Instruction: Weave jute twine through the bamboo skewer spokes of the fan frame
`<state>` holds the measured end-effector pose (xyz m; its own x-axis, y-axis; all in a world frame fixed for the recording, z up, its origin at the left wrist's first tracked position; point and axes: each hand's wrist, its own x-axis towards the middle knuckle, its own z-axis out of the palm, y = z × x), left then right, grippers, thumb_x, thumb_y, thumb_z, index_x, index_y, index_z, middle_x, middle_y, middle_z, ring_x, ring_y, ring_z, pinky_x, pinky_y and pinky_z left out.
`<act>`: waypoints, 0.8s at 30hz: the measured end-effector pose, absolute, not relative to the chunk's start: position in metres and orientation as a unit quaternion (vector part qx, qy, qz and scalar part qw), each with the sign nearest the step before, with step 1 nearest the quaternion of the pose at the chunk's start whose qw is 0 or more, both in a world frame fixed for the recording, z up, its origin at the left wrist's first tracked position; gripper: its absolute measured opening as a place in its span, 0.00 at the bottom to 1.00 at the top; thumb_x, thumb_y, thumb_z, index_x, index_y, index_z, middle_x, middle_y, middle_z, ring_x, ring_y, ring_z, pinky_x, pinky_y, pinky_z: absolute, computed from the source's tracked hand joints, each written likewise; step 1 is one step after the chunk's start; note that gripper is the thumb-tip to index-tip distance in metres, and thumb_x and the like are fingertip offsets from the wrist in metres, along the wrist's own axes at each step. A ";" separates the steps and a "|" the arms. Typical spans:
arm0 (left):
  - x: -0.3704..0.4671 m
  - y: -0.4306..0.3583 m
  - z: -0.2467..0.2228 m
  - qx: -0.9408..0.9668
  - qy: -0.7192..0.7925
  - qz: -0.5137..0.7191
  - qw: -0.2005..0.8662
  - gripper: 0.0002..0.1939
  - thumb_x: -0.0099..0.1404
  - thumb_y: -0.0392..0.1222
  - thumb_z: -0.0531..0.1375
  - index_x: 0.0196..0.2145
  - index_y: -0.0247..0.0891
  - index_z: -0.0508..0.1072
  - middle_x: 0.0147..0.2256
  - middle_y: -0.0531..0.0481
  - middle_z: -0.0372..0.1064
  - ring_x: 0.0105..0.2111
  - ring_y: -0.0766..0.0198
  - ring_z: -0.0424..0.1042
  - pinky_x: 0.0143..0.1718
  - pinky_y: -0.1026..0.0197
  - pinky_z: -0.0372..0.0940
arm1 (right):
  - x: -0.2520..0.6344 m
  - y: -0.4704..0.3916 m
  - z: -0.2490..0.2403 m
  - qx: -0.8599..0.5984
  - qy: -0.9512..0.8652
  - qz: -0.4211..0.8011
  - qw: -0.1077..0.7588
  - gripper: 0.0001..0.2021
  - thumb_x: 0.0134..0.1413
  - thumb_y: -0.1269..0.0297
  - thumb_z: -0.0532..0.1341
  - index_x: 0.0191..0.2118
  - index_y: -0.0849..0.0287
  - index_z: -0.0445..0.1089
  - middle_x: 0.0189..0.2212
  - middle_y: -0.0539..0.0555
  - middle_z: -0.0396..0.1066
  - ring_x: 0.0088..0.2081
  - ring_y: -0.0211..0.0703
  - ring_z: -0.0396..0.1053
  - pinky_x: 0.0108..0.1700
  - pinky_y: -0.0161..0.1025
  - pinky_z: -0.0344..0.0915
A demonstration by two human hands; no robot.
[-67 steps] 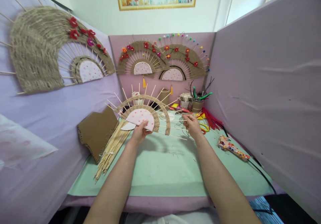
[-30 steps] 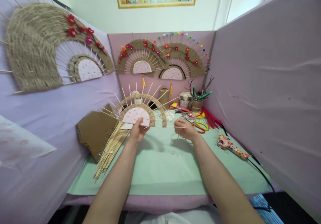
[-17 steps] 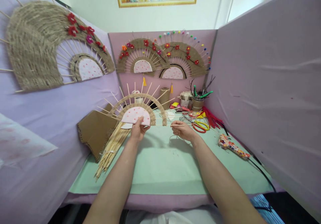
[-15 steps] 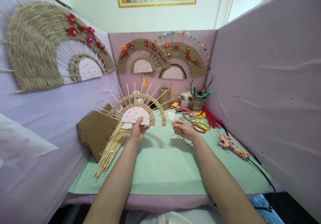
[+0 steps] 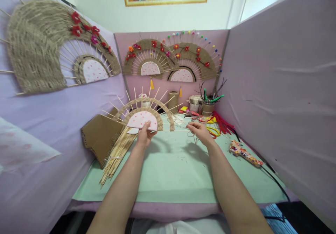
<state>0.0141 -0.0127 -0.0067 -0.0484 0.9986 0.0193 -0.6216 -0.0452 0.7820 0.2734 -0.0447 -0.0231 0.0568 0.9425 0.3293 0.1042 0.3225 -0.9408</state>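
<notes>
My left hand (image 5: pixel 145 135) grips the lower edge of a half-round woven fan (image 5: pixel 143 118), its thumb on the pink dotted fabric centre. Thin wooden sticks fan out from it, with an inner and an outer band of twine woven across them. To the right of the fan, my right hand (image 5: pixel 200 132) is closed in a pinch on a strand of twine (image 5: pixel 181 125) that runs from the fan's outer band. A loose loop of the twine hangs below those fingers.
Bundled sticks (image 5: pixel 118 157) and brown cardboard (image 5: pixel 97 136) lie at left. Scissors (image 5: pixel 214 132), red fuzzy stems (image 5: pixel 222 122) and a flower-patterned glue gun (image 5: pixel 244 153) lie at right. A twine spool (image 5: pixel 173 101) and a tool pot (image 5: pixel 208 107) stand behind. Finished fans (image 5: pixel 149 57) hang on the panels.
My right hand has moved a little right and up, away from the stick's end, drawing the twine outward. My left hand and the fan have stayed nearly still.
</notes>
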 end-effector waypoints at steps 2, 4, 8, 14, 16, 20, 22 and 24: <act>0.014 -0.012 -0.008 0.305 0.311 0.657 0.616 0.12 0.47 0.39 0.65 0.31 0.37 0.68 0.21 0.56 0.69 0.19 0.69 0.69 0.20 0.67 0.66 | 0.270 -0.049 -0.024 -0.465 -0.597 0.277 0.593 0.12 0.46 0.54 0.61 0.26 0.59 0.69 0.21 0.49 0.62 0.24 0.35 0.55 0.26 0.34 0.52; 0.015 -0.012 -0.008 0.302 0.314 0.657 0.615 0.12 0.47 0.39 0.65 0.31 0.37 0.68 0.20 0.57 0.68 0.19 0.69 0.69 0.20 0.67 0.66 | 0.265 -0.054 -0.025 -0.473 -0.606 0.182 0.613 0.12 0.48 0.54 0.60 0.25 0.58 0.68 0.20 0.49 0.62 0.23 0.37 0.55 0.27 0.35 0.52; 0.015 -0.012 -0.009 0.308 0.311 0.658 0.613 0.14 0.47 0.39 0.65 0.32 0.36 0.68 0.21 0.56 0.68 0.19 0.70 0.69 0.21 0.68 0.65 | 0.255 -0.066 -0.026 -0.487 -0.640 0.031 0.593 0.12 0.52 0.56 0.57 0.23 0.56 0.66 0.19 0.50 0.61 0.24 0.38 0.55 0.30 0.37 0.51; 0.015 -0.013 -0.009 0.310 0.310 0.658 0.612 0.13 0.47 0.39 0.65 0.31 0.37 0.68 0.21 0.57 0.68 0.19 0.70 0.69 0.21 0.68 0.65 | 0.238 -0.076 -0.025 -0.502 -0.666 -0.046 0.550 0.15 0.53 0.58 0.56 0.19 0.56 0.62 0.17 0.51 0.58 0.23 0.38 0.54 0.31 0.38 0.49; 0.014 -0.013 -0.009 0.313 0.307 0.659 0.612 0.13 0.47 0.39 0.65 0.32 0.37 0.68 0.22 0.57 0.69 0.19 0.70 0.69 0.20 0.68 0.65 | 0.233 -0.080 -0.029 -0.502 -0.674 -0.035 0.542 0.15 0.53 0.58 0.56 0.19 0.56 0.62 0.17 0.51 0.58 0.23 0.38 0.53 0.31 0.38 0.49; 0.015 -0.013 -0.010 0.316 0.300 0.661 0.611 0.14 0.47 0.39 0.66 0.32 0.36 0.68 0.21 0.56 0.69 0.19 0.70 0.69 0.20 0.68 0.66 | 0.221 -0.089 -0.043 -0.480 -0.693 0.038 0.537 0.15 0.54 0.57 0.55 0.21 0.56 0.65 0.17 0.51 0.61 0.22 0.38 0.55 0.30 0.37 0.50; 0.016 -0.013 -0.010 0.315 0.298 0.657 0.616 0.13 0.48 0.39 0.66 0.32 0.36 0.68 0.21 0.56 0.69 0.19 0.70 0.69 0.19 0.68 0.67 | 0.215 -0.092 -0.049 -0.470 -0.706 0.087 0.523 0.14 0.55 0.57 0.54 0.22 0.56 0.66 0.18 0.51 0.62 0.23 0.38 0.56 0.30 0.37 0.50; 0.019 -0.015 -0.011 0.313 0.292 0.649 0.629 0.12 0.49 0.38 0.65 0.32 0.36 0.68 0.21 0.56 0.69 0.18 0.69 0.69 0.19 0.68 0.67 | 0.211 -0.092 -0.052 -0.469 -0.714 0.134 0.502 0.14 0.55 0.57 0.54 0.23 0.56 0.67 0.19 0.50 0.64 0.23 0.37 0.57 0.29 0.36 0.51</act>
<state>0.0193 -0.0148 -0.0110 -0.0138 0.9992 0.0388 -0.6338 -0.0388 0.7725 0.2108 -0.0920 -0.0517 -0.0564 0.8037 0.5924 0.5352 0.5252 -0.6616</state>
